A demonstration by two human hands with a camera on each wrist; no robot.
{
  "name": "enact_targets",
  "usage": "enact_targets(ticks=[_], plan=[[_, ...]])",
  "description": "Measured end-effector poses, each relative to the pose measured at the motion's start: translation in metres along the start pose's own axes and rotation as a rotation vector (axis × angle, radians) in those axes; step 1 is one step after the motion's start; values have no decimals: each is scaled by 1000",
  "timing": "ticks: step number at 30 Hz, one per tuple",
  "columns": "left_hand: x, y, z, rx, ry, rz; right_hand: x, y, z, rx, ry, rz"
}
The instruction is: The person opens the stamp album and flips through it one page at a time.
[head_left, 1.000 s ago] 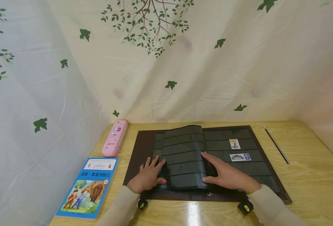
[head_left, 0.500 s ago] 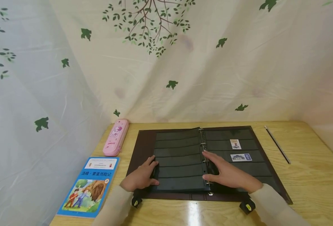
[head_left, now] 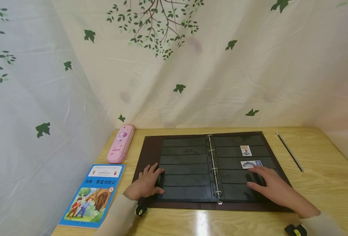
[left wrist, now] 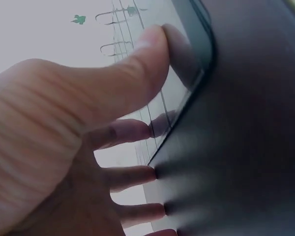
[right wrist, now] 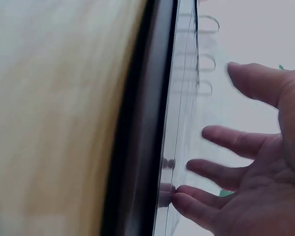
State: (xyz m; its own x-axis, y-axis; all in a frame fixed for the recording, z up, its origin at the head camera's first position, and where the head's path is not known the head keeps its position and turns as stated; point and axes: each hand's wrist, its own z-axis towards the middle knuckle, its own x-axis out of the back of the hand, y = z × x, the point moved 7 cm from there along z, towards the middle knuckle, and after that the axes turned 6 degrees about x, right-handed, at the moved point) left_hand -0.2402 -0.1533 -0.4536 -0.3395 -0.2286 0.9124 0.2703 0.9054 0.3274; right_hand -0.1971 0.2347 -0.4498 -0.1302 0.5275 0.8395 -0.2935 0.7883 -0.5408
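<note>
A stamp album (head_left: pixel 185 178) with black strip-pocket pages and a dark brown cover lies spread on the table, its metal rings (head_left: pixel 212 160) showing down the middle. My left hand (head_left: pixel 145 182) rests at the left page's outer edge; in the left wrist view its thumb (left wrist: pixel 147 54) and fingertips touch the page and cover with fingers spread. Over the right page, my right hand (head_left: pixel 272 186) has its fingers extended just below two stamps, a small upright one (head_left: pixel 246 150) and a wider blue-grey one (head_left: pixel 249 164). In the right wrist view the lower fingertips (right wrist: pixel 179 199) meet the page surface.
Left of the album are a pink pencil case (head_left: pixel 121 144) and a blue picture-cover book (head_left: pixel 92 196). A thin dark pencil-like stick (head_left: pixel 289 151) lies to the right on the wooden table (head_left: pixel 324 183). A leaf-printed cloth (head_left: pixel 209 75) hangs behind.
The black page curled up under my hands has come down flat on the left side. My left hand moved slightly left; my right hand left the rings and moved right over the stamp page.
</note>
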Motion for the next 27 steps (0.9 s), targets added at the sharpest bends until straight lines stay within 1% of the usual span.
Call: enact_targets(ticks=[2, 5, 10, 15, 20, 27], plan=[[0, -1, 0, 19, 0, 10, 3, 12, -9, -44, -9, -32], [-2, -3, 1, 25, -8, 24, 7, 26, -21, -91, -23, -64], [-4, -4, 2, 23, -18, 28, 12, 40, -31, -124, -27, -70], [-4, -5, 3, 24, -19, 12, 12, 46, -32, -141, -39, -48], [-5, -5, 2, 26, -25, 18, 14, 50, -30, -160, -30, -50], [-5, -6, 3, 26, -27, 19, 13, 51, -30, -144, -18, -57]])
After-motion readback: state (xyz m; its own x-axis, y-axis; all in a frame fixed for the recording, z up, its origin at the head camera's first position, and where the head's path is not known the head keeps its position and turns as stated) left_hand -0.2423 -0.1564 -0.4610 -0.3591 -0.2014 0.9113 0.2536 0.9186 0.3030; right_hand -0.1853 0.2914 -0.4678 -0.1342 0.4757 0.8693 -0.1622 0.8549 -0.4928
